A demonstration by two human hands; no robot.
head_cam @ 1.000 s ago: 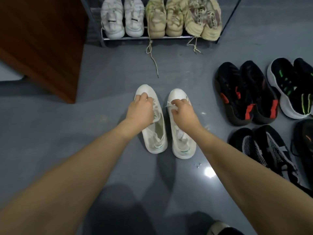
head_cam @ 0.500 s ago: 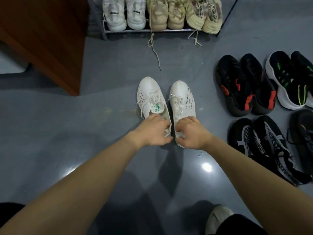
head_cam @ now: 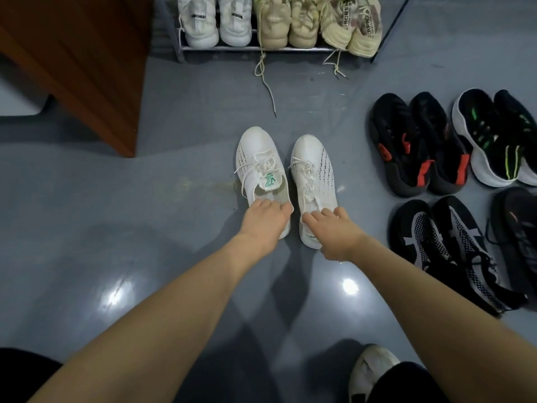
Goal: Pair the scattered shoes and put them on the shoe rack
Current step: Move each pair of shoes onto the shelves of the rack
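Observation:
A pair of white knit sneakers stands side by side on the grey floor, toes toward the rack: the left shoe (head_cam: 258, 161) and the right shoe (head_cam: 313, 164). My left hand (head_cam: 266, 221) grips the heel of the left shoe, fingers curled over its collar. The heel of the right shoe is held the same way by my right hand (head_cam: 334, 231). Both shoes rest on the floor. The metal shoe rack (head_cam: 261, 48) is straight ahead at the top, with a white pair (head_cam: 215, 21), a beige pair (head_cam: 287, 21) and a camouflage pair (head_cam: 351, 27) on its bottom shelf.
Dark pairs lie on the floor to the right: black-and-red (head_cam: 418, 146), black with green and a white sole (head_cam: 499, 138), black-and-white patterned (head_cam: 453, 251). A wooden cabinet (head_cam: 87, 53) stands at the left. A loose lace (head_cam: 268, 91) trails from the rack. My foot (head_cam: 369, 370) is at the bottom.
Both hands slid back from the laces of the white shoes to their heels. The shoes stay side by side on the floor.

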